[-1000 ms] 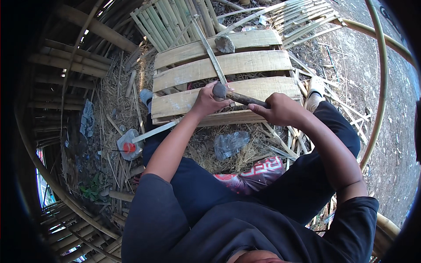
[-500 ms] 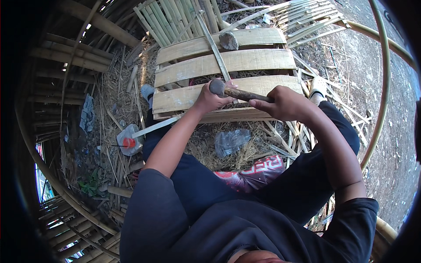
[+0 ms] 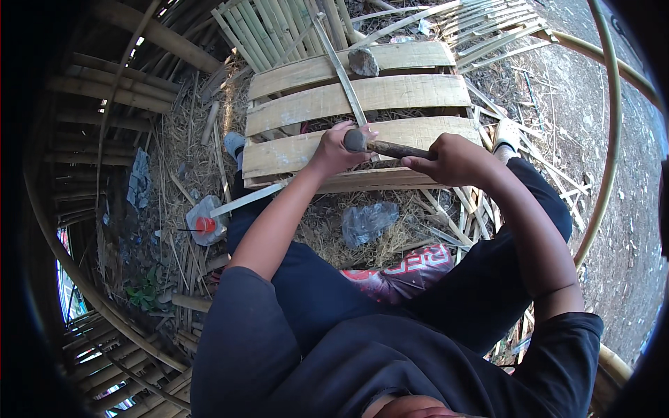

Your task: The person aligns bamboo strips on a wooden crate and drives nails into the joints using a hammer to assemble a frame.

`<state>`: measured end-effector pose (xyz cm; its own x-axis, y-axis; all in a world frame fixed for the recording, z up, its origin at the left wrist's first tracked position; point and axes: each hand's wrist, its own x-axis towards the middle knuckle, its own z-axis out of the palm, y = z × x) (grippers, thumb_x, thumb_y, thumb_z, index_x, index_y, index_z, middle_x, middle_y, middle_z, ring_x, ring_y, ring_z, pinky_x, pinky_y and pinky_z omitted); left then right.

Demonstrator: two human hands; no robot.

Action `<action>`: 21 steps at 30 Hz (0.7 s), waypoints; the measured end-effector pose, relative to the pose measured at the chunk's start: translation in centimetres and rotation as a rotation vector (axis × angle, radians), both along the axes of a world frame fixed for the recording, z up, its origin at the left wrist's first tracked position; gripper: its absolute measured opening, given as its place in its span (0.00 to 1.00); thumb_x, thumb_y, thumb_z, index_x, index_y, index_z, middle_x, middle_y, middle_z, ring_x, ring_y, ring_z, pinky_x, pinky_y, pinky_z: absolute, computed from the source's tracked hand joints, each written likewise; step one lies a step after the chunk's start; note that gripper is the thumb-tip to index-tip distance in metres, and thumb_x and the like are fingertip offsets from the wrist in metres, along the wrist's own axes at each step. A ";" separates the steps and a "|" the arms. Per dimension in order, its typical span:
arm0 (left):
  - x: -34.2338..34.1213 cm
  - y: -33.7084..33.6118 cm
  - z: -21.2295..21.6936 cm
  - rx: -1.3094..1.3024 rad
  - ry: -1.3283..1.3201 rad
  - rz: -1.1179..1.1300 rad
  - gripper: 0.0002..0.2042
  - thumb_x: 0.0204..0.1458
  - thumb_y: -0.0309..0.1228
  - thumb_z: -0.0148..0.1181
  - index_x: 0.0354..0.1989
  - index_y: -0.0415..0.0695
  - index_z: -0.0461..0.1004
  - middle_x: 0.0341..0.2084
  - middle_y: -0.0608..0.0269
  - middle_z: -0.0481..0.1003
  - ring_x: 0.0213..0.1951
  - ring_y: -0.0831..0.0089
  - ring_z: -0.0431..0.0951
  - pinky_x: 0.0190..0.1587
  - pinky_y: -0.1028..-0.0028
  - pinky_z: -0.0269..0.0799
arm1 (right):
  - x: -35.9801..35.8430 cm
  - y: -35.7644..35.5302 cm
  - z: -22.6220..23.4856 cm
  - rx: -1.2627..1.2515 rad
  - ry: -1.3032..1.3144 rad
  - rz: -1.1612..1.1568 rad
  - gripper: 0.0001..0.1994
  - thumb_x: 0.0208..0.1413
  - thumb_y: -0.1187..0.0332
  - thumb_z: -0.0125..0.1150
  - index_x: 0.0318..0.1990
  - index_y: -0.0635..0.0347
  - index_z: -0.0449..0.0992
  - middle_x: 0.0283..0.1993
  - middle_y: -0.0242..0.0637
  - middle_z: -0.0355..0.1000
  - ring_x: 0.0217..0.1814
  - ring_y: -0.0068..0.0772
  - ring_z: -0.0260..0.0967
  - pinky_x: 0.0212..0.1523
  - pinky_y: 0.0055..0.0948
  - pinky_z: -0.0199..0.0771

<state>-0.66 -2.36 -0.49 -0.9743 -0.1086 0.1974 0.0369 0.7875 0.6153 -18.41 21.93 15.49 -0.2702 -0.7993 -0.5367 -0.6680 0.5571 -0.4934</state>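
Hammer (image 3: 391, 148) sits clenched in right fingers (image 3: 420, 165) — left fingers (image 3: 337, 131) touch bamboo strip (image 3: 340, 70), hold obscured.

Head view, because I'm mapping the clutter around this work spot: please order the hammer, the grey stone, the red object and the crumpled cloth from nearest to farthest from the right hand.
From the right hand:
1. Hammer: in its grip.
2. Grey stone: ahead-left, on the far plank.
3. Red object: left, on the ground.
4. Crumpled cloth: farthest left.
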 end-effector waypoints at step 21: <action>-0.3 1.1 0.7 0.162 -0.051 0.113 0.22 0.51 0.36 0.75 0.55 0.52 0.82 0.56 0.69 0.82 0.62 0.75 0.76 0.74 0.64 0.56 | -0.8 -0.2 -0.2 0.027 0.012 -0.036 0.44 0.57 0.28 0.60 0.33 0.76 0.83 0.27 0.59 0.78 0.32 0.55 0.79 0.38 0.48 0.78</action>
<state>-0.94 -1.23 0.26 -0.9623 -0.2445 0.1188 -0.0811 0.6755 0.7329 -19.24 21.76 15.26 -0.3053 -0.7741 -0.5546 -0.6533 0.5940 -0.4695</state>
